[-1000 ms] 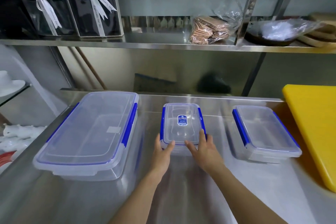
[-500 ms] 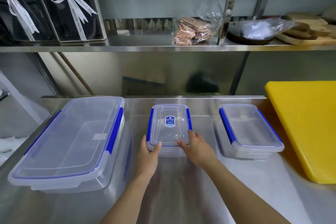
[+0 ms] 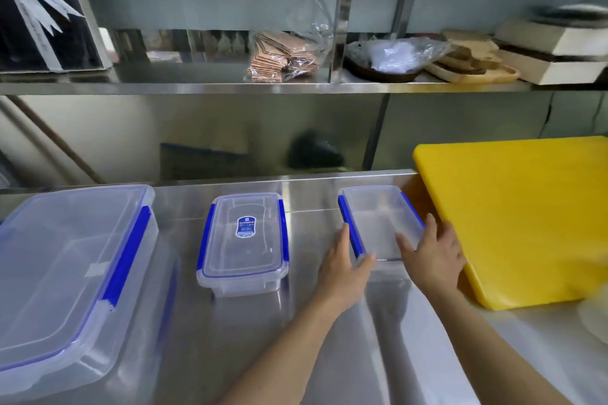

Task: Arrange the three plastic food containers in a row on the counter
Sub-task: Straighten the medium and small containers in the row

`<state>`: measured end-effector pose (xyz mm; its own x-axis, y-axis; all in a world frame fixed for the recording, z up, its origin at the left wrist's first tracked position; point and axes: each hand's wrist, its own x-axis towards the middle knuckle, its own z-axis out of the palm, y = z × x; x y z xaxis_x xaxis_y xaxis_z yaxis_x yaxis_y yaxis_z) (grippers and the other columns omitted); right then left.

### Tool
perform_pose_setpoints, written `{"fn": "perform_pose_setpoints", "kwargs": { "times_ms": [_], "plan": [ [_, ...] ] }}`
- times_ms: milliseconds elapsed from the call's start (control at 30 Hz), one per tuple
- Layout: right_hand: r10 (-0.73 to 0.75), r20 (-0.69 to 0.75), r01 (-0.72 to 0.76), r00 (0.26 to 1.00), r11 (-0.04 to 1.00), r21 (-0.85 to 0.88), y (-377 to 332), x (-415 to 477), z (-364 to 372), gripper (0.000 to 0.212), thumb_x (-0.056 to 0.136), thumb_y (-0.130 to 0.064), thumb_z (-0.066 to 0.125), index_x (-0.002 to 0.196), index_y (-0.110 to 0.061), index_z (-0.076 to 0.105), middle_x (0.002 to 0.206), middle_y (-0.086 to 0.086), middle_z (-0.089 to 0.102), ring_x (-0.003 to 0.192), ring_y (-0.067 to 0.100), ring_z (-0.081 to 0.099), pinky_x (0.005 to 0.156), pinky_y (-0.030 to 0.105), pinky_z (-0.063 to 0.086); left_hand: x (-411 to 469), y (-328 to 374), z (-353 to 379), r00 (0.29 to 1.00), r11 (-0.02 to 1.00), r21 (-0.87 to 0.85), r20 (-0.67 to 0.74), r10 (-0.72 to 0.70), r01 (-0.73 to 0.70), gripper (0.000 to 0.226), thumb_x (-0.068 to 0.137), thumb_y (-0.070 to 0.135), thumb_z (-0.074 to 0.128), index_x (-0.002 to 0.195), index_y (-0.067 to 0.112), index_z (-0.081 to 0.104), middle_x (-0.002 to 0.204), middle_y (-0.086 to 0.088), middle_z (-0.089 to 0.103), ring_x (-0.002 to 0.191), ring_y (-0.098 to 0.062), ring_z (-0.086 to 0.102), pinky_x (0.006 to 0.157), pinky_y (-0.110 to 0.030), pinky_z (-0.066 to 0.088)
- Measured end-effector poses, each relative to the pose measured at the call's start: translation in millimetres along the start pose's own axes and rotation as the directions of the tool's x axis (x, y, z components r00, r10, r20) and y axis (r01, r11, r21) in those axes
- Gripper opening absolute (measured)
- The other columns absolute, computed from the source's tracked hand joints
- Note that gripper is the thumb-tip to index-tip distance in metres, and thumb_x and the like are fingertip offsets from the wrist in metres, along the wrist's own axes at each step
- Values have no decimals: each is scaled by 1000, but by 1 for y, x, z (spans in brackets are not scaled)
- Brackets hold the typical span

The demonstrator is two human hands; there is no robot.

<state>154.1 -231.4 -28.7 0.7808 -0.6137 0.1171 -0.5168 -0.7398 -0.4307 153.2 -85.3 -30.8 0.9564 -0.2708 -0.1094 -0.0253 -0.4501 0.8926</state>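
Three clear plastic containers with blue clips stand on the steel counter (image 3: 312, 322). The large container (image 3: 65, 270) is at the left. The small container (image 3: 245, 245), with a blue label on its lid, stands alone in the middle. The medium container (image 3: 378, 217) is at the right. My left hand (image 3: 343, 268) grips its near left corner, thumb on the lid. My right hand (image 3: 434, 255) holds its near right corner, fingers spread over the lid and side. The near edge of this container is partly hidden by my hands.
A thick yellow cutting board (image 3: 523, 217) lies just right of the medium container, close to my right hand. A steel shelf (image 3: 296, 87) above holds a black gift box (image 3: 42, 20), a bag of brown pieces (image 3: 283, 57), a wrapped bowl and wooden boards.
Both hands have left the small middle container and moved right onto the medium container. The view has shifted to the right.
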Motion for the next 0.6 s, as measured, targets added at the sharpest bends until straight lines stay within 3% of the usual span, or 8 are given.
{"fn": "perform_pose_setpoints", "kwargs": {
  "times_ms": [133, 200, 333, 500, 600],
  "plan": [
    [60, 285, -113, 957, 978, 173, 25, 5, 9, 71, 90, -48, 45, 146, -17, 12, 155, 17, 11, 139, 34, 21, 109, 46, 22, 1, -5, 25, 992, 993, 121, 119, -33, 19, 71, 90, 46, 46, 147, 28, 7, 158, 4, 4, 144, -12, 7, 115, -32, 10],
    [8, 319, -109, 948, 947, 301, 25, 2, 10, 70, 91, -40, 48, 145, -13, 13, 154, 20, 10, 138, 35, 23, 108, 44, 26, 1, -9, 29, 992, 990, 136, 118, -45, 29, 72, 89, 48, 46, 147, 29, 6, 158, 4, 2, 144, -13, 6, 116, -34, 10],
    [-76, 305, -46, 949, 926, 374, 23, -1, 7, 66, 90, -35, 51, 144, -13, 18, 149, 22, 18, 132, 41, 27, 103, 49, 31, -1, -19, 27, 997, 963, 271, 79, -15, -7, 76, 88, 50, 47, 147, 29, 3, 158, 3, -1, 145, -14, 3, 116, -36, 6],
    [-81, 299, -18, 951, 949, 315, 19, -4, 13, 68, 89, -41, 48, 144, -15, 18, 147, 21, 23, 128, 43, 33, 100, 51, 35, -2, -25, 18, 996, 945, 326, 87, -11, -18, 77, 88, 50, 47, 146, 29, 0, 159, 2, -1, 145, -16, 1, 116, -34, 4],
    [-5, 343, -40, 939, 991, 126, 14, -4, 14, 68, 91, -51, 37, 145, -19, 10, 152, 15, 18, 130, 40, 35, 103, 52, 33, -8, -19, 8, 981, 930, 369, 182, -66, -5, 80, 88, 49, 49, 146, 29, -2, 158, 1, -5, 145, -19, -2, 115, -34, 4]
  ]
}}
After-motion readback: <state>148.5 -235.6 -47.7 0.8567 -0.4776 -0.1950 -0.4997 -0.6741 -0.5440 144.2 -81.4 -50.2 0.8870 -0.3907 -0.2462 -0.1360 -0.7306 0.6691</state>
